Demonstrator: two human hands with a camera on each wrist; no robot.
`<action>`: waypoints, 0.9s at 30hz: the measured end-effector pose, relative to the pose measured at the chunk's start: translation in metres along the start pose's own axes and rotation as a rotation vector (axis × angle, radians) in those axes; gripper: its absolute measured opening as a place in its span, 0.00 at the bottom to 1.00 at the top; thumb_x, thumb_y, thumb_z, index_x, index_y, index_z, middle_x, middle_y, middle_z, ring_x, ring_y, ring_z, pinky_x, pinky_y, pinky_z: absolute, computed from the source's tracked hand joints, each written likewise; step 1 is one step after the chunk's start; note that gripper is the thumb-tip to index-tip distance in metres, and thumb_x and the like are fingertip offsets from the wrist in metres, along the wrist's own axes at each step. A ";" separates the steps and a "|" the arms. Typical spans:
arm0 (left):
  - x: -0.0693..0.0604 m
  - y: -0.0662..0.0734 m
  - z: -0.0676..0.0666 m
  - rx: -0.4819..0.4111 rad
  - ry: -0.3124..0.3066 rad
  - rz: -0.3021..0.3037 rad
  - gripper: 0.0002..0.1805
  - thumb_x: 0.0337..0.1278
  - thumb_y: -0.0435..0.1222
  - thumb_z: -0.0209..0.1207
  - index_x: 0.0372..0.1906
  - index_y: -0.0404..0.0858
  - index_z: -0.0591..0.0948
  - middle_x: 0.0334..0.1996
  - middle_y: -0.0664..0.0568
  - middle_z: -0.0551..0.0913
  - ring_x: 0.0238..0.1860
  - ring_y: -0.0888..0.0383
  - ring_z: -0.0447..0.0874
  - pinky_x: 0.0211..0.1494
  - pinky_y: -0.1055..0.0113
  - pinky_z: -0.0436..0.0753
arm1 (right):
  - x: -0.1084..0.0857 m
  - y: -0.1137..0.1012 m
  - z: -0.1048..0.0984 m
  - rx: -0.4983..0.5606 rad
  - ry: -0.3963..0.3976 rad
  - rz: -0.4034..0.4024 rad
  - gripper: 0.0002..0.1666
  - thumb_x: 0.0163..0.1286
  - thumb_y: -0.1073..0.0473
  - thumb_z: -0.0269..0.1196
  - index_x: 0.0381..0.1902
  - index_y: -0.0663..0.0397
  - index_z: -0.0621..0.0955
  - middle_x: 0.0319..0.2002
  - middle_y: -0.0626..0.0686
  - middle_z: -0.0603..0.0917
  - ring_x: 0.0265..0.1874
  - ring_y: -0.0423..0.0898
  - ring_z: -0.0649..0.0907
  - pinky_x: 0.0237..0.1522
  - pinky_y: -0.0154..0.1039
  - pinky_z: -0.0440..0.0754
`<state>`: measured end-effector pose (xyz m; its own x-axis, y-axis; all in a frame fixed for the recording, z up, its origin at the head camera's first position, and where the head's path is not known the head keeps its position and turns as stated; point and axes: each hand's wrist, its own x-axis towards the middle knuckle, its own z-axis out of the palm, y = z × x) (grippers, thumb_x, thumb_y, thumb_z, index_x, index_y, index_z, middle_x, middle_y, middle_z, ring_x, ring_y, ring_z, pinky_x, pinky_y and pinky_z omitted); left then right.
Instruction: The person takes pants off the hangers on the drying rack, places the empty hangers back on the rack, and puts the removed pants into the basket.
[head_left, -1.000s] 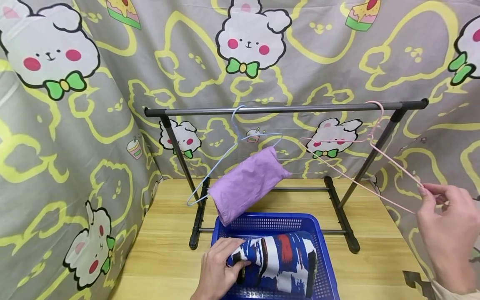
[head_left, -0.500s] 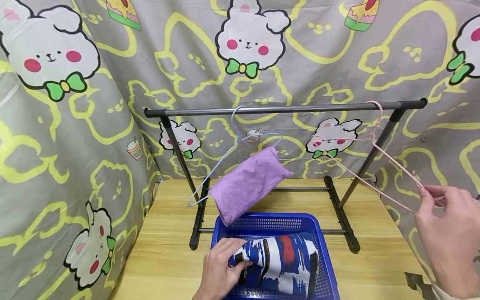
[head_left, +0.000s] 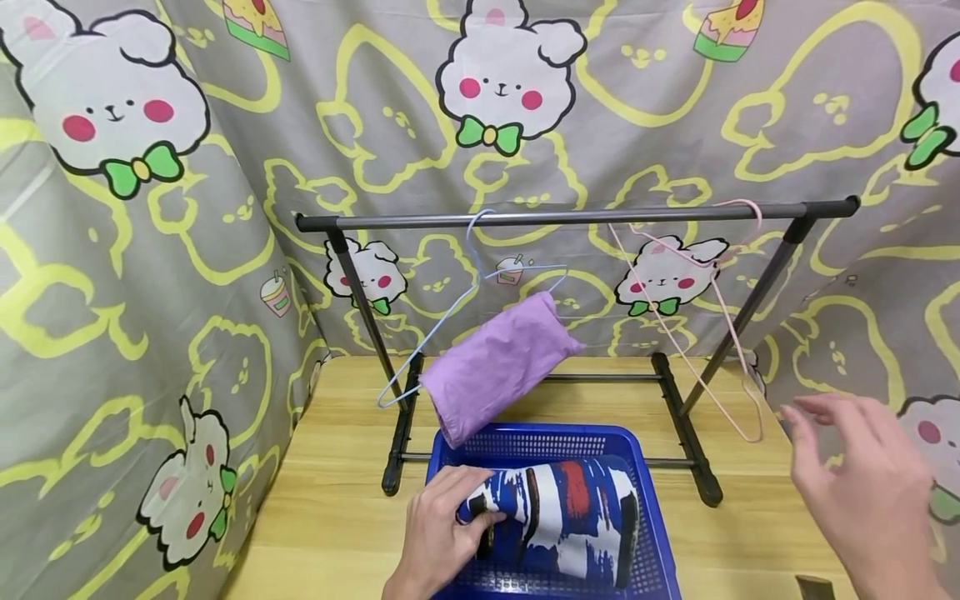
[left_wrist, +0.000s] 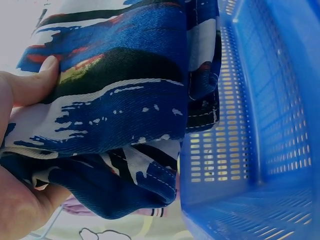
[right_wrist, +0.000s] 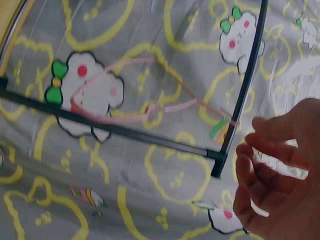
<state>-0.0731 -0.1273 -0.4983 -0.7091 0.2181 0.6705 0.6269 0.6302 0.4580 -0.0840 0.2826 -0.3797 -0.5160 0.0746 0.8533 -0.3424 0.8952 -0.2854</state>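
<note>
My left hand (head_left: pixel 442 525) grips the left edge of a folded cloth (head_left: pixel 566 517) printed in blue, white, red and black. In the left wrist view the thumb presses on top of the folded cloth (left_wrist: pixel 120 75), with the other fingers hidden beneath it. The cloth is over the blue plastic basket (head_left: pixel 656 517). My right hand (head_left: pixel 862 483), its fingers loosely bent, holds nothing. To its left, a pink hanger (head_left: pixel 731 325) hangs tilted from the rack's bar. The right wrist view shows a gap between my right hand (right_wrist: pixel 280 170) and the hanger.
A black rack (head_left: pixel 555 218) stands on the wooden table (head_left: pixel 322 500) behind the basket. From its bar hangs a blue hanger (head_left: pixel 442 321), with a folded purple cloth (head_left: pixel 498 367) over it, close above the basket's back rim. A patterned curtain (head_left: pixel 247 250) encloses the back and sides.
My right hand has let go of the pink hanger and moved slightly left. The hanger has swung, its lower end dropping left and its far end rising. The left hand keeps holding the patterned cloth.
</note>
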 end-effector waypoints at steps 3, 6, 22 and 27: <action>0.002 0.001 -0.001 -0.002 -0.003 0.000 0.23 0.45 0.47 0.78 0.49 0.50 0.87 0.44 0.63 0.87 0.42 0.62 0.85 0.41 0.66 0.83 | -0.007 -0.009 0.006 0.064 -0.030 -0.026 0.35 0.74 0.39 0.56 0.38 0.71 0.85 0.38 0.66 0.84 0.37 0.46 0.78 0.53 0.14 0.61; 0.004 -0.001 -0.002 0.001 -0.007 -0.008 0.23 0.44 0.47 0.78 0.49 0.49 0.87 0.44 0.63 0.88 0.42 0.61 0.85 0.42 0.65 0.83 | -0.015 -0.016 0.016 0.138 -0.033 -0.063 0.32 0.74 0.41 0.58 0.37 0.70 0.85 0.36 0.64 0.85 0.36 0.39 0.77 0.52 0.14 0.64; 0.007 -0.010 0.002 -0.002 -0.020 -0.004 0.24 0.40 0.46 0.80 0.48 0.49 0.87 0.44 0.63 0.88 0.41 0.62 0.86 0.39 0.66 0.84 | -0.078 -0.037 0.067 0.459 -0.325 -0.037 0.25 0.56 0.69 0.75 0.53 0.51 0.87 0.51 0.52 0.86 0.52 0.40 0.84 0.61 0.22 0.70; 0.009 -0.009 0.002 -0.003 -0.025 0.003 0.25 0.40 0.46 0.80 0.48 0.50 0.87 0.44 0.64 0.88 0.42 0.62 0.86 0.40 0.65 0.84 | -0.086 -0.052 0.074 0.472 -0.591 -0.024 0.38 0.58 0.57 0.79 0.66 0.41 0.79 0.64 0.49 0.79 0.64 0.45 0.77 0.65 0.24 0.66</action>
<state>-0.0858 -0.1295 -0.4982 -0.7154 0.2386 0.6567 0.6299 0.6271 0.4583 -0.0801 0.1967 -0.4704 -0.7936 -0.3095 0.5239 -0.5903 0.6001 -0.5398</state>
